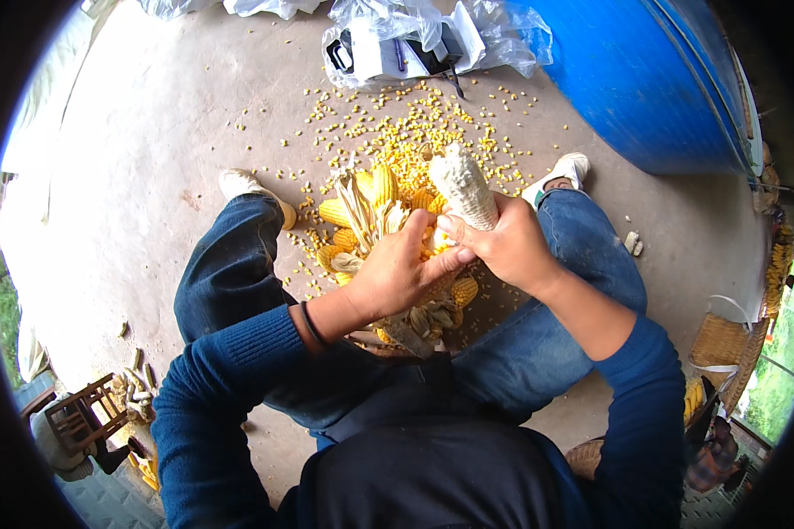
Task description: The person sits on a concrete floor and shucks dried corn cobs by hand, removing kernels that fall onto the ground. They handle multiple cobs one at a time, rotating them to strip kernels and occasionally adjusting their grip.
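A pale, stripped corncob (464,187) points up and away from my right hand (513,247), which is closed round its lower end. My left hand (401,269) curls close beside it, its thumb reaching toward my right hand. Between the thumb and forefinger shows an ear of corn (438,238), partly yellow and partly whitish; most of it is hidden by my hands. Below lies a heap of yellow ears (335,212), some with dry husks (359,207) still attached. Loose yellow kernels (406,132) are scattered over the floor beyond.
My legs spread on either side of the heap. A large blue drum (631,79) lies at the upper right. Clear plastic bags (503,40) with dark objects lie at the far side. A small wooden chair (84,413) and bare cobs (138,388) are at lower left, a woven basket (719,342) at right.
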`<action>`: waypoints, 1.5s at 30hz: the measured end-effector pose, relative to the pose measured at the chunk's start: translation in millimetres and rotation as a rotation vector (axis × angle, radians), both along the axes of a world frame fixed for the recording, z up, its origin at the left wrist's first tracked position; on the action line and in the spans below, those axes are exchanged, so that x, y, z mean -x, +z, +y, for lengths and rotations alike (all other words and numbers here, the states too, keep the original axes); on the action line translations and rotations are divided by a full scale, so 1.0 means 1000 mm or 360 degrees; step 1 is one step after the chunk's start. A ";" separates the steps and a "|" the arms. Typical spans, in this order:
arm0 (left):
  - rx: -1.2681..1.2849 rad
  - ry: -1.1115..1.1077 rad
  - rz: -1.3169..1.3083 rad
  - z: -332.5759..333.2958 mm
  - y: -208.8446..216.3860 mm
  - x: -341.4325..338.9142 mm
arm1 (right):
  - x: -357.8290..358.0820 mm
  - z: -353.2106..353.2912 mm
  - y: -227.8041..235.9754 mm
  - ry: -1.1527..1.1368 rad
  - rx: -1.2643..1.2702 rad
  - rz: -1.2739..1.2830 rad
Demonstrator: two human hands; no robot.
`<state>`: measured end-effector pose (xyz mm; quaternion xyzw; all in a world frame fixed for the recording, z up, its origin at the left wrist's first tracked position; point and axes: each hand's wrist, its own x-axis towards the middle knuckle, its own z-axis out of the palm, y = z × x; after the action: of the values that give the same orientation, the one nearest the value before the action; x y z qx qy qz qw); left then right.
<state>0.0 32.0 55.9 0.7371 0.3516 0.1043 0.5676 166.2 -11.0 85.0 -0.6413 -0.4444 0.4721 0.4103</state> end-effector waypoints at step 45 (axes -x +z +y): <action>0.0040 0.0206 -0.0225 -0.011 -0.017 -0.008 | 0.004 0.009 -0.033 -0.0301 0.0127 -0.0187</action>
<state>7.5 21.5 38.5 0.6965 0.3586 0.1881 0.5923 162.4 -2.3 52.3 -0.7226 -0.3862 0.4103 0.4005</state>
